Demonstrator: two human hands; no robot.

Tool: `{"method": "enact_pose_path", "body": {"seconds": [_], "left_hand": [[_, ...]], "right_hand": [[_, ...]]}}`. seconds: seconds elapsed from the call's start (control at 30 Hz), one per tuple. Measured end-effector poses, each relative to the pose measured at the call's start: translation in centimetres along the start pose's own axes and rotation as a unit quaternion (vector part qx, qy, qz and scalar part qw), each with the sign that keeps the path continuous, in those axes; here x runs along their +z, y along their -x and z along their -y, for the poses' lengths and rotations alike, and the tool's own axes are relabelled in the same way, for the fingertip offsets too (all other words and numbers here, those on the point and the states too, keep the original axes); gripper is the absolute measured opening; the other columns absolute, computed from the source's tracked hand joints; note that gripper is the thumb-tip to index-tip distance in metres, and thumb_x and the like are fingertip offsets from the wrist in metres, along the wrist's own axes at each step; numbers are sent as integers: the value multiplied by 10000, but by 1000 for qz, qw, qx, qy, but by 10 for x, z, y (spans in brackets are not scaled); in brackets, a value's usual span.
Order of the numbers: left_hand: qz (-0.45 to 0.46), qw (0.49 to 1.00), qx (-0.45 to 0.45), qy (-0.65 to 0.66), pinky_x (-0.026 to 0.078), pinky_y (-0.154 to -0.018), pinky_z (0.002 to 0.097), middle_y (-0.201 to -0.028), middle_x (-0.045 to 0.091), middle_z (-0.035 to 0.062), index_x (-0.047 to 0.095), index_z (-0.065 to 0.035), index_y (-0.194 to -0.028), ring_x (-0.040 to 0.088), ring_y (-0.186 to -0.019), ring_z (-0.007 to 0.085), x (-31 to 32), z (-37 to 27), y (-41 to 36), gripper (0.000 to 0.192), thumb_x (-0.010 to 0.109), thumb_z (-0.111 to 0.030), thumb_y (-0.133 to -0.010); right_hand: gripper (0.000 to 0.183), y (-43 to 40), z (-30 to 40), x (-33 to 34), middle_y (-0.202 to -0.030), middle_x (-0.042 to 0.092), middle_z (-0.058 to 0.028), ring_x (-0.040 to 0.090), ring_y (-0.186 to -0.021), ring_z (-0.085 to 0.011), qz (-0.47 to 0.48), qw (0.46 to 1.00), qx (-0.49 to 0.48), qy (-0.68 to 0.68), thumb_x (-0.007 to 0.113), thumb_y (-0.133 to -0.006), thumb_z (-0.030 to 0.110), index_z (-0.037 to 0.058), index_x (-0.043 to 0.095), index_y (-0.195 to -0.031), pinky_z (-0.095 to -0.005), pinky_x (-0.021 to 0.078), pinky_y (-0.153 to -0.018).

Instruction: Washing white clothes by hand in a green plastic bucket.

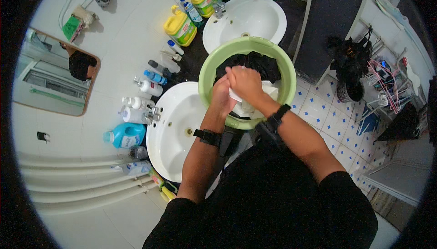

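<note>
Both my hands are together over a light green plastic basin [290,82]. My left hand [222,95] and my right hand [246,82] are closed on a white cloth [269,92], pressed against each other, and the cloth's folds hang below my right palm. Part of the cloth is hidden under my fingers and wrists. Behind my hands, dark wet-looking fabric [252,59] lies bunched in the basin. Each of my wrists bears a black band.
The basin stands between two white washbasins, one at the back [263,17] and one at the left [170,109]. Yellow jugs [181,27], pump bottles [150,88] and a blue detergent bottle [128,135] line the wall. Hangers [389,88] and a bin [351,92] stand right.
</note>
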State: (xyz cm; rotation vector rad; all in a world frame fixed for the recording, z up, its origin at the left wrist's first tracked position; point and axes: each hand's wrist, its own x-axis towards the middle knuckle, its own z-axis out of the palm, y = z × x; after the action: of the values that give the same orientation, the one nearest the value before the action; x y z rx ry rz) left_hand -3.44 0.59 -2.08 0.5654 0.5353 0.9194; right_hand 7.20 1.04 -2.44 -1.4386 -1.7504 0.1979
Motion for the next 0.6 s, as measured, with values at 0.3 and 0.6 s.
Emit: {"method": "enact_pose_path", "body": {"seconds": [0.3, 0.6], "left_hand": [[-33, 996, 27, 80, 374, -991, 370, -1273, 464, 149, 412, 18, -1272, 476, -1151, 259, 8, 14, 0, 593, 330, 55, -685], [-175, 978, 105, 48, 354, -1013, 375, -1274, 465, 157, 400, 26, -1263, 461, -1166, 273, 32, 39, -16, 643, 340, 81, -625]], "right_hand": [[303, -23, -35, -4, -595, 579, -125, 585, -541, -317, 73, 997, -23, 1, 469, -868, 263, 71, 567, -656, -429, 466, -494], [245, -7, -59, -25, -610, 554, -186, 583, -595, -364, 46, 967, -190, -161, 490, -861, 260, 62, 555, -732, -463, 460, -499]]}}
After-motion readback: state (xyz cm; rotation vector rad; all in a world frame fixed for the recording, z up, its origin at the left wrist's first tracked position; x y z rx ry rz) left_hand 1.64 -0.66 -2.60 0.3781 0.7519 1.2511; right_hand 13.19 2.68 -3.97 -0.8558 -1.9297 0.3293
